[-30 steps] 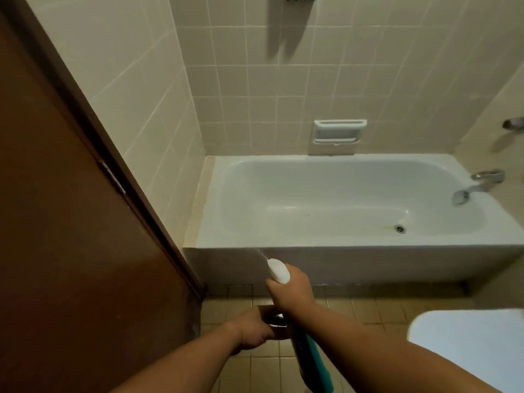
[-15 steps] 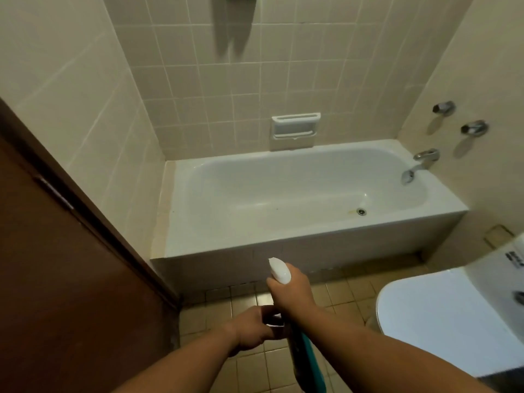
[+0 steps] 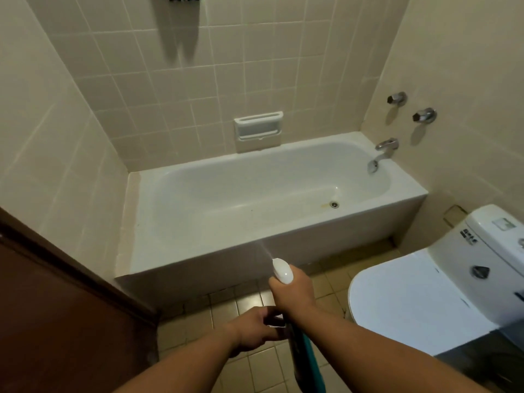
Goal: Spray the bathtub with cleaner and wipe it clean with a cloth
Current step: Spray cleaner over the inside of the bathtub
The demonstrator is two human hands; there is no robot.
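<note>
A white bathtub [image 3: 283, 231] stands against the tiled back wall, with a drain [image 3: 334, 205] near its right end and a yellowish stain beside it. My right hand [image 3: 293, 290] grips a spray bottle [image 3: 282, 270] with a white head and a teal body, its nozzle aimed at the tub's front rim; a thin jet of mist leaves the nozzle. My left hand [image 3: 255, 329] curls round the bottle lower down, beside a bit of white. No cloth is plainly visible.
A brown door [image 3: 56, 321] fills the lower left. A white toilet [image 3: 419, 296] with its lid down and its cistern [image 3: 499, 242] stands at the right. A spout [image 3: 381, 154] and two taps [image 3: 411, 107] are on the right wall. A soap dish [image 3: 258, 129] is set in the back wall.
The view has swung right, bringing the toilet and taps into sight. Both hands keep their hold on the bottle, and a spray jet shows at the nozzle again.
</note>
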